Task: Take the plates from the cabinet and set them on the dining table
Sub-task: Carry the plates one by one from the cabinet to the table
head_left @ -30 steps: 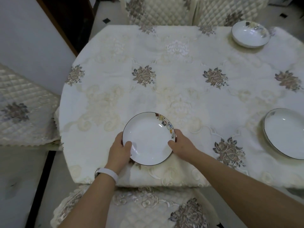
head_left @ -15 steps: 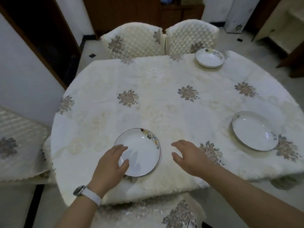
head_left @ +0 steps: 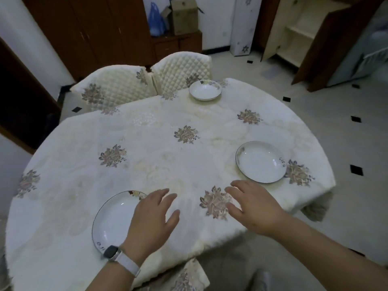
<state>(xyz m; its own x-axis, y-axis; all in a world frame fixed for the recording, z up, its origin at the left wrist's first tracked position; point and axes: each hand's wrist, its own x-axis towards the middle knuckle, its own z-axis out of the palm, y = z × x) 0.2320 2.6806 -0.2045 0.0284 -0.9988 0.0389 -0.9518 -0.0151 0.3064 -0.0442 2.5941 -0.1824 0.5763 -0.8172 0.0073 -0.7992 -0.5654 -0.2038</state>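
Three white plates with dark rims lie on the round dining table point(head_left: 147, 164), which has a cream floral cloth. The near plate point(head_left: 113, 221) sits at the front left, partly hidden by my left hand point(head_left: 153, 223). That hand hovers above its right side with fingers spread, holding nothing. My right hand point(head_left: 254, 206) is also open and empty, above the cloth near the front edge. A second plate point(head_left: 260, 161) lies at the right, just beyond my right hand. The third plate point(head_left: 205, 89) sits at the far edge.
Two quilted chairs point(head_left: 147, 85) stand at the table's far side, another chair point(head_left: 184, 278) just below me. A brown cabinet point(head_left: 105, 32) lines the back wall. An open cupboard point(head_left: 298, 32) with pale shelves stands at the back right, tiled floor between it and the table.
Both hands let go of the near plate, which now rests on the table. They lifted and shifted right, and my view rose and swung toward the right.
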